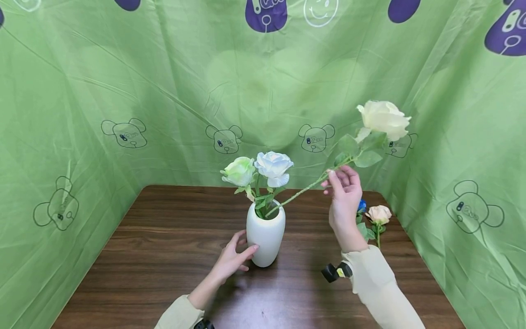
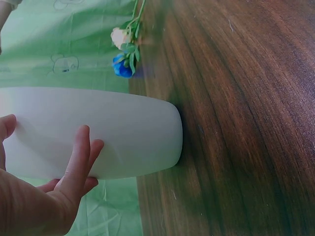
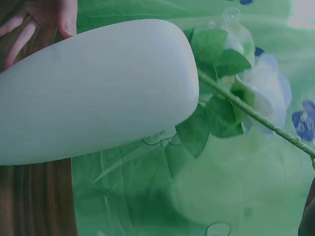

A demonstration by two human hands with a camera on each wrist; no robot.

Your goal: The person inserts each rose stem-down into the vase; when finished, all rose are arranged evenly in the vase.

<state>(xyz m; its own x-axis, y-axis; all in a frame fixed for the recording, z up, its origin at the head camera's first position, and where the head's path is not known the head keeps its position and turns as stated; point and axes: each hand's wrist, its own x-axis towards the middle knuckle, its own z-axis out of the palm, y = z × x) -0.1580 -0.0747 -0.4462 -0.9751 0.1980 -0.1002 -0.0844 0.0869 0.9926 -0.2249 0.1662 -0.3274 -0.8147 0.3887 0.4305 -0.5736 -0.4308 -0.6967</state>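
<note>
- Right hand (image 1: 345, 195): fingers pinch stem (image 1: 302, 191); cream bloom (image 1: 385, 119) above them, head view only
- Left hand (image 1: 232, 258): fingers clasp vase (image 1: 267, 234); base below them, right wrist view crops it

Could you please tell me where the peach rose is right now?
In the head view, the peach rose lies on the right of the table, beside the blue flower and right of the right hand.

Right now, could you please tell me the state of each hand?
Left hand: holding the white vase by its side.
Right hand: pinching the stem of the cream rose.
</note>
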